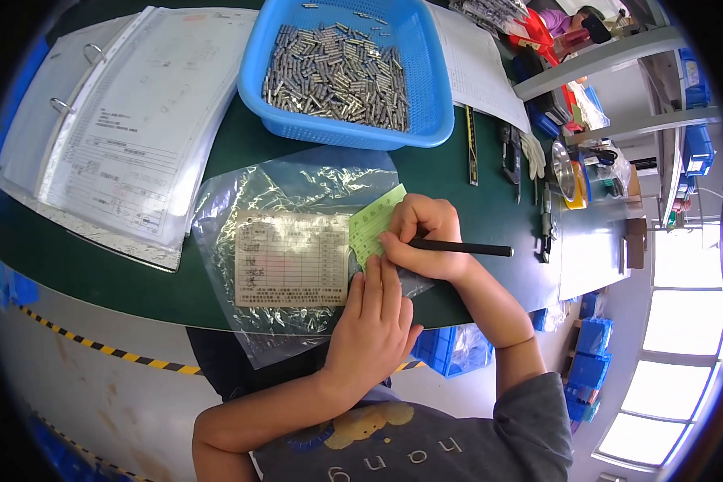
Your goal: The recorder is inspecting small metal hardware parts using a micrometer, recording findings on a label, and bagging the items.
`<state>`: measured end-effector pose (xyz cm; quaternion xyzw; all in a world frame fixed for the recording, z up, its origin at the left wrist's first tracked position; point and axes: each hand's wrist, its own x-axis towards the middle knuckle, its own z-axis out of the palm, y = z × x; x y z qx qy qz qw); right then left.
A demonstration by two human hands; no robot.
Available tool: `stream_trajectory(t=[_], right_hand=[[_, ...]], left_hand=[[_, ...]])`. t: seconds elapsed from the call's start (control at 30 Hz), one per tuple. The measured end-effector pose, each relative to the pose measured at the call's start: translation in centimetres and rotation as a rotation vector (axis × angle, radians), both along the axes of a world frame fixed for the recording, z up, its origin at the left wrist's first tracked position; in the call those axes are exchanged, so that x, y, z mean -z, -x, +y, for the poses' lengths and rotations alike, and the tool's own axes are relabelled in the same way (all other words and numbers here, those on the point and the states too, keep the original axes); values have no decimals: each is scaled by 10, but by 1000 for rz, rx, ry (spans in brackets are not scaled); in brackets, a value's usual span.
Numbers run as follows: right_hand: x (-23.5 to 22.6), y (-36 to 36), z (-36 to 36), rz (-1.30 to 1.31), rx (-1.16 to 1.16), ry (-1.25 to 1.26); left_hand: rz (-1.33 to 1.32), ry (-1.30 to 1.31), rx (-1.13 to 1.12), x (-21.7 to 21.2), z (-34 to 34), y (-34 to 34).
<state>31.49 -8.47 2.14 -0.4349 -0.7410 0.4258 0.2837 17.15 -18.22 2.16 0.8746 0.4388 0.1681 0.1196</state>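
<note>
My right hand (426, 237) is closed around a black pen (478, 249), its point resting on a small green paper slip (369, 227). Flat and with fingers stretched out, my left hand (375, 317) lies at the slip's lower edge. To the left of the slip is a pale printed card (292, 261) with a ruled table and some handwriting. Both papers lie on a clear plastic bag (221, 201), which hangs a little over the table's front edge. The pen's tip is hidden by my fingers.
A blue plastic basket (353, 136) full of small metal pins (337, 76) stands beyond the bag. An open ring binder (136, 120) lies at the left. On the right of the green table (490, 209) are a ruler (471, 145), calipers (508, 153) and white gloves (532, 154).
</note>
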Motion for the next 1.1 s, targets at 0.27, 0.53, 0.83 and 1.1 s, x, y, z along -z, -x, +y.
stream_trajectory(t=[0.27,0.53,0.83,1.1], right_hand=[[3,-1,1,106,52,-32],[5,-1,-3,272,113,44],[-1,-9,19,-251,122,-617],[-6,-30,6,-133,356,-355]], left_hand=[[49,-22,7,0,2,-1],[57,-47,2,1,1,-2],[-43,-41,-1,-1,8,-2],[-363,24,44,-24,24,53]])
